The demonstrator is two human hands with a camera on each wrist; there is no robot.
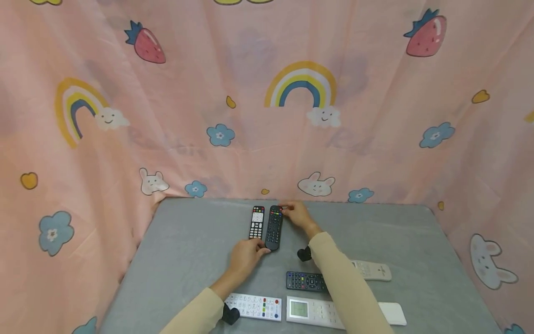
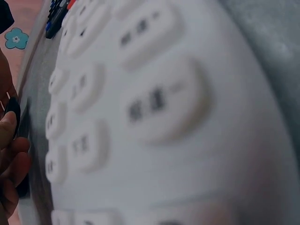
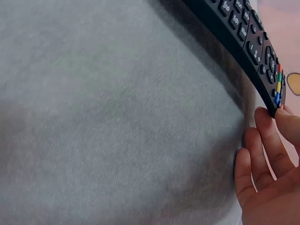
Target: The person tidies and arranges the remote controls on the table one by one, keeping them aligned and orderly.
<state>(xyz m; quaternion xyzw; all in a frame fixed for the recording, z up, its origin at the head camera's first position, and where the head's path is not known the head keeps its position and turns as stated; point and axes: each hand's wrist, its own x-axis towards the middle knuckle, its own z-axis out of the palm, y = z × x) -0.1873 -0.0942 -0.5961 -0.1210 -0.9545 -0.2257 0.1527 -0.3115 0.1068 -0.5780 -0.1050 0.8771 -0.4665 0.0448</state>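
A black remote control [image 1: 273,228] with coloured buttons near its top lies at the back of the table. My right hand [image 1: 297,214] pinches its far end between thumb and forefinger; in the right wrist view that end of the black remote [image 3: 253,51] is raised off the cloth. At its near end, my left hand [image 1: 245,256] holds the bottom edge with thumb and fingertips. Just left lies a second black remote with white buttons [image 1: 257,221], its lower end partly hidden by the left hand. A white remote [image 2: 154,108] fills the left wrist view, blurred.
Nearer on the grey table [image 1: 187,250] lie a white remote with coloured buttons [image 1: 255,307], a black remote [image 1: 306,281], a cream remote [image 1: 375,271] and a white remote with a screen [image 1: 313,311]. Another white piece [image 1: 392,313] shows beyond the right sleeve. A patterned pink curtain [image 1: 250,157] hangs behind.
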